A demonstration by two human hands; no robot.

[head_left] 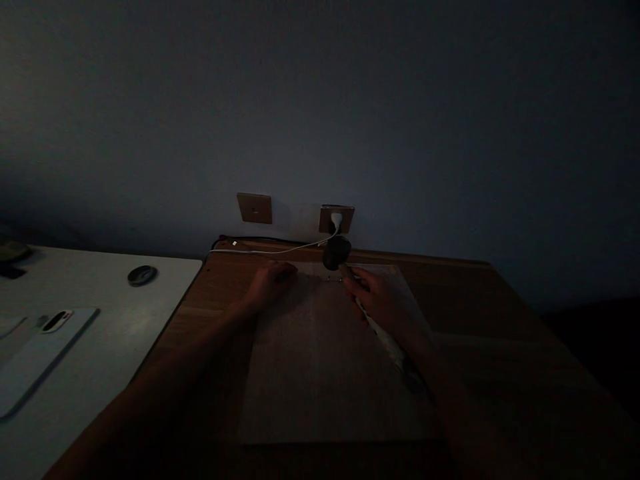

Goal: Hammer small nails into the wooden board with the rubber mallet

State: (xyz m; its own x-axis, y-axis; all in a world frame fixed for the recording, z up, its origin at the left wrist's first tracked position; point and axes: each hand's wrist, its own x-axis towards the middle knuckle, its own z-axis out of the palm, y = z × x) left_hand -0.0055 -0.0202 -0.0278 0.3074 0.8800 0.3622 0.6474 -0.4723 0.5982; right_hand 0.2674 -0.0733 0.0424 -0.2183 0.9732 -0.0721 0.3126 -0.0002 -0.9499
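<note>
My right hand (377,300) is wrapped round the pale handle of a mallet (337,253). Its dark, rounded head is raised over the far part of a flat wooden board (315,373). Just below the head, small pin-like bits, seemingly nails (329,278), show on the board, too dim to make out well. My left hand (270,285) rests at the board's far left corner with its fingers curled in. Whether something is pinched in those fingers is hidden by the dark.
The board lies on a brown wooden table (465,373) against the wall. A white cable (280,251) runs along the back to a plugged socket (327,220); another wall plate (255,208) is beside it. On a white table (115,333) at left are a phone (45,357) and round lid (142,275).
</note>
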